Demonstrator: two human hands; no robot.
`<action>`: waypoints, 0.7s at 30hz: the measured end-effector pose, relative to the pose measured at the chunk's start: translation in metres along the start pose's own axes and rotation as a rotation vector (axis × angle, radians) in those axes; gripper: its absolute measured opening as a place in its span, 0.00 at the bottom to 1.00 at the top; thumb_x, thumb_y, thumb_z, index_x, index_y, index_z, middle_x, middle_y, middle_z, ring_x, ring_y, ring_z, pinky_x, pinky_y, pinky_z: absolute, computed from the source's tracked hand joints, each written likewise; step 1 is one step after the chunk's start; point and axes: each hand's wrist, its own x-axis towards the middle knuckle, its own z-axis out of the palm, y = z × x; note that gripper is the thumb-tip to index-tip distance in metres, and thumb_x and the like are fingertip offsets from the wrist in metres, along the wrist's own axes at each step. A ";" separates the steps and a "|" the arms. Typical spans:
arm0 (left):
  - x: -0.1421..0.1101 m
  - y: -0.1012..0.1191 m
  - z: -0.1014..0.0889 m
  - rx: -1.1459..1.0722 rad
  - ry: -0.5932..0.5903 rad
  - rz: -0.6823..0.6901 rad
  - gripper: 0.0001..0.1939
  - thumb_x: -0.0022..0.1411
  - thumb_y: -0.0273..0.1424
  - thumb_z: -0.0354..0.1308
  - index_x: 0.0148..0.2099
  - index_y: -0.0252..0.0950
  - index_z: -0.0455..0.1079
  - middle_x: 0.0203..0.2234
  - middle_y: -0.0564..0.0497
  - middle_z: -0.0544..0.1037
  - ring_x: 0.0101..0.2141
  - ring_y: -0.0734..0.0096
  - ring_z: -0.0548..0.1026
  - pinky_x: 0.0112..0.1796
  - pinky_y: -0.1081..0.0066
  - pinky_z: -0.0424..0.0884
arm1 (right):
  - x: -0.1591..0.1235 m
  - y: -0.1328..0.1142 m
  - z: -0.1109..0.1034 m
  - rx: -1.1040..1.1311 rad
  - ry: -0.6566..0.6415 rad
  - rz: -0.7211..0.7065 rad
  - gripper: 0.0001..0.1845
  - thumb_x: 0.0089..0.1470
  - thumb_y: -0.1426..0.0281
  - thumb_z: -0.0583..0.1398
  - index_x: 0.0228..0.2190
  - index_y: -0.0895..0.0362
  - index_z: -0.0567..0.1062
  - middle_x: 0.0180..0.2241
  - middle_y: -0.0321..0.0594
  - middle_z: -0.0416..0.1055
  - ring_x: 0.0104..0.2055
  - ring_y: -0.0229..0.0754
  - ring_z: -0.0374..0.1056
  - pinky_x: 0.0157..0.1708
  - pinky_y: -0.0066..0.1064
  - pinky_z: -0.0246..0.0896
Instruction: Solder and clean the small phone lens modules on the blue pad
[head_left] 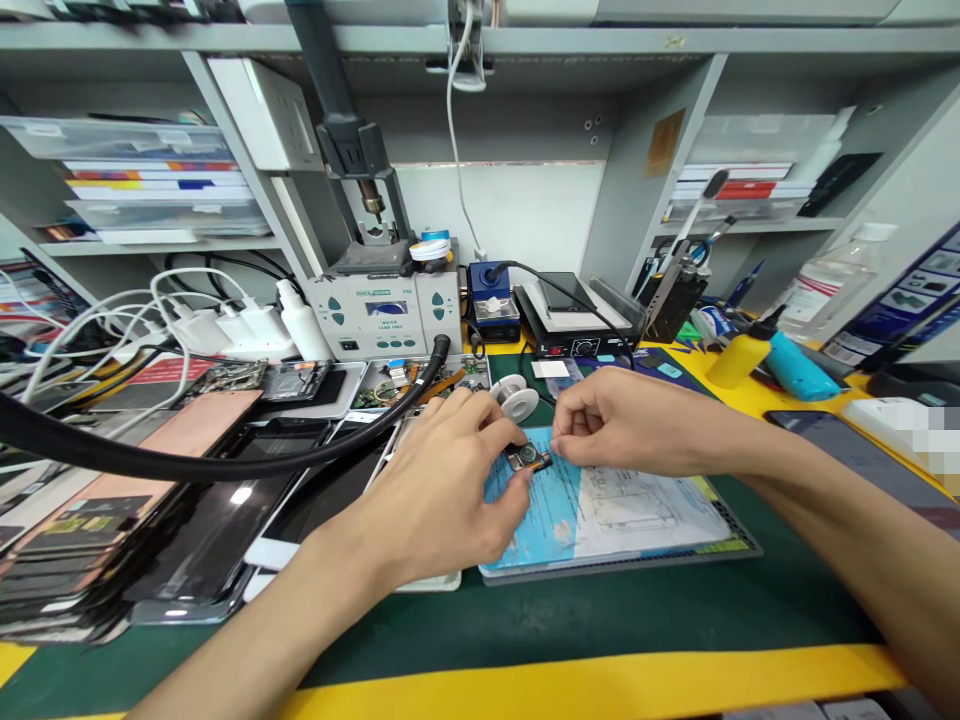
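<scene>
A green mat [600, 610] covers the work surface, with a yellow band [570, 680] along its near edge and more yellow past its right side. On the mat lies a blue-and-white booklet [555, 530], and just above it the left hand [457, 470] holds a small dark electronic part [529, 457] clamped between thumb and fingers. The right hand [611, 425] hovers close by, its thumb and fingertips drawn together — whether they pinch anything, I cannot tell. A white spool [514, 398] sits just beyond the hands. Phones and flat panels [217, 510] crowd the left side, a thick black hose [322, 462] arching over them. Behind stands a pale control station [386, 315] with buttons and a small display, and a grey shelf unit [517, 40] frames the back — plastic boxes [172, 140] in its left bay, bottles [836, 275] toward the right.
</scene>
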 end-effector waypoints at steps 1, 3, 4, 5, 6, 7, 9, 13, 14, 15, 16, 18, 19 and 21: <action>0.000 0.000 0.000 0.000 0.001 0.000 0.13 0.67 0.34 0.54 0.48 0.35 0.75 0.41 0.44 0.73 0.44 0.54 0.69 0.46 0.53 0.67 | 0.000 0.000 0.000 0.004 0.000 -0.003 0.05 0.48 0.70 0.60 0.24 0.56 0.76 0.22 0.31 0.69 0.25 0.35 0.59 0.23 0.27 0.52; 0.000 0.000 0.001 0.001 -0.001 -0.001 0.14 0.67 0.35 0.54 0.49 0.35 0.75 0.40 0.44 0.73 0.44 0.53 0.69 0.45 0.53 0.67 | 0.000 -0.001 0.000 0.007 -0.001 -0.008 0.05 0.48 0.70 0.60 0.24 0.57 0.76 0.21 0.31 0.68 0.24 0.35 0.58 0.23 0.27 0.52; 0.000 0.000 0.001 0.000 -0.001 0.000 0.14 0.67 0.35 0.54 0.49 0.35 0.75 0.40 0.44 0.73 0.44 0.53 0.69 0.45 0.53 0.67 | 0.001 -0.001 0.001 0.006 0.000 -0.009 0.06 0.49 0.69 0.60 0.24 0.57 0.76 0.21 0.31 0.68 0.24 0.34 0.57 0.22 0.27 0.51; 0.000 0.000 0.001 0.000 -0.001 -0.001 0.14 0.67 0.35 0.54 0.49 0.35 0.75 0.40 0.44 0.73 0.44 0.53 0.69 0.45 0.53 0.67 | 0.001 -0.001 0.001 0.002 0.000 -0.010 0.06 0.49 0.69 0.60 0.24 0.57 0.75 0.21 0.31 0.67 0.24 0.34 0.57 0.22 0.27 0.51; 0.000 0.000 0.001 -0.001 -0.002 -0.002 0.14 0.67 0.35 0.54 0.49 0.35 0.75 0.40 0.44 0.73 0.44 0.53 0.69 0.45 0.53 0.67 | 0.001 -0.002 0.001 -0.003 0.002 -0.011 0.06 0.49 0.69 0.60 0.24 0.56 0.75 0.21 0.31 0.67 0.24 0.34 0.56 0.22 0.27 0.50; 0.000 0.000 0.001 -0.003 -0.002 -0.002 0.14 0.67 0.35 0.53 0.49 0.35 0.75 0.40 0.44 0.73 0.44 0.54 0.69 0.45 0.53 0.67 | 0.001 -0.002 0.002 -0.008 0.004 -0.010 0.06 0.49 0.69 0.60 0.23 0.56 0.75 0.21 0.30 0.67 0.23 0.34 0.56 0.22 0.27 0.50; 0.000 0.000 0.001 -0.005 0.002 0.002 0.14 0.68 0.35 0.53 0.49 0.35 0.75 0.41 0.44 0.73 0.44 0.54 0.69 0.46 0.53 0.67 | 0.000 -0.003 0.001 -0.017 0.010 -0.004 0.06 0.49 0.69 0.60 0.23 0.56 0.75 0.20 0.30 0.66 0.23 0.34 0.56 0.22 0.27 0.49; 0.001 -0.001 0.001 0.002 0.004 0.003 0.14 0.67 0.35 0.53 0.48 0.35 0.75 0.41 0.44 0.73 0.44 0.54 0.69 0.46 0.53 0.67 | -0.001 -0.004 0.000 -0.035 0.024 0.010 0.05 0.47 0.70 0.60 0.22 0.57 0.74 0.20 0.30 0.66 0.23 0.34 0.57 0.22 0.27 0.50; 0.001 -0.001 0.002 0.003 0.004 0.002 0.14 0.67 0.35 0.54 0.48 0.35 0.75 0.41 0.44 0.73 0.44 0.54 0.69 0.46 0.54 0.67 | -0.001 -0.004 0.000 -0.035 0.024 0.007 0.05 0.47 0.70 0.60 0.22 0.57 0.74 0.20 0.30 0.67 0.23 0.34 0.57 0.22 0.27 0.50; 0.001 -0.001 0.002 0.005 0.004 0.001 0.14 0.67 0.35 0.54 0.49 0.35 0.75 0.41 0.44 0.73 0.45 0.54 0.69 0.46 0.54 0.67 | -0.001 -0.004 0.000 -0.032 0.022 0.004 0.05 0.48 0.71 0.60 0.23 0.57 0.75 0.20 0.30 0.67 0.23 0.34 0.57 0.22 0.27 0.50; 0.001 -0.002 0.002 0.006 0.004 0.000 0.14 0.67 0.35 0.54 0.49 0.35 0.75 0.41 0.44 0.73 0.45 0.54 0.69 0.46 0.54 0.67 | -0.001 -0.004 0.000 -0.029 0.020 0.002 0.05 0.48 0.70 0.60 0.23 0.57 0.75 0.20 0.30 0.67 0.23 0.34 0.57 0.22 0.27 0.50; 0.000 -0.001 0.002 0.008 0.004 0.000 0.14 0.67 0.35 0.54 0.49 0.35 0.75 0.41 0.44 0.73 0.44 0.54 0.69 0.46 0.54 0.67 | 0.000 -0.004 0.001 -0.022 0.018 0.001 0.06 0.48 0.70 0.60 0.23 0.57 0.75 0.20 0.30 0.66 0.24 0.34 0.57 0.22 0.27 0.50; 0.000 -0.001 0.001 0.009 0.002 -0.001 0.14 0.67 0.35 0.53 0.48 0.35 0.75 0.41 0.44 0.73 0.44 0.54 0.69 0.45 0.54 0.67 | 0.001 -0.004 0.001 -0.019 0.015 0.003 0.06 0.48 0.69 0.60 0.24 0.57 0.75 0.20 0.31 0.66 0.24 0.34 0.57 0.22 0.27 0.50; 0.000 0.000 0.001 0.008 0.001 -0.001 0.14 0.67 0.35 0.53 0.49 0.35 0.75 0.41 0.44 0.73 0.44 0.53 0.69 0.46 0.54 0.67 | 0.001 -0.004 0.001 -0.020 0.013 0.007 0.06 0.48 0.69 0.60 0.23 0.57 0.75 0.20 0.31 0.66 0.24 0.35 0.57 0.22 0.27 0.50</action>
